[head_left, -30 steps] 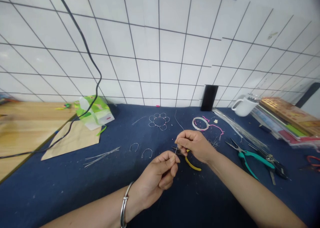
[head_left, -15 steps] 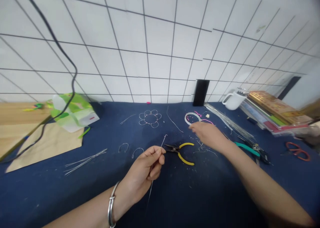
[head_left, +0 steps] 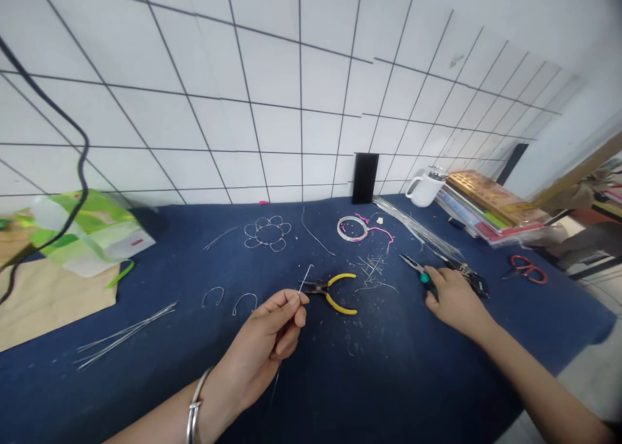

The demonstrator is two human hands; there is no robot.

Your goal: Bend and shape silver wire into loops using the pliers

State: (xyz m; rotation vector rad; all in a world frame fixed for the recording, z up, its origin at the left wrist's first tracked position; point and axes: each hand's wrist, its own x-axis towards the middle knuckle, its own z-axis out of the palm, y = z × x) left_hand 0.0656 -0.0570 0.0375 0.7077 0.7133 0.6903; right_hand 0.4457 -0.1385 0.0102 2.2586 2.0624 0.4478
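Note:
My left hand (head_left: 275,330) is closed, pinching a thin silvery wire (head_left: 305,278) between thumb and forefinger. The wire's upper end is bent into a small hook, and its tail hangs below the fist. A tiny pinkish speck lies near that hook. Just beyond the fingertips rest yellow-handled pliers (head_left: 341,293), jaws pointing left. On the right, my right hand (head_left: 457,301) is over teal-handled pliers (head_left: 415,266), fingers curled on the handles; the hand hides most of them. Two bent wire pieces (head_left: 244,296) and a flower-shaped wire ring of loops (head_left: 267,233) lie left of centre.
A white ring-shaped dish (head_left: 339,231) holds pink beads, with a pink strand beside it. Wire scraps (head_left: 373,268) lie near the yellow pliers. Long wires (head_left: 418,225), a white mug (head_left: 424,190), stacked books (head_left: 490,207) and red-handled scissors (head_left: 527,269) are right; straight wires (head_left: 129,332) lie left.
My right hand has moved from the bead dish rightward and down onto the teal-handled pliers. My left hand still pinches the wire. The view has turned to the right.

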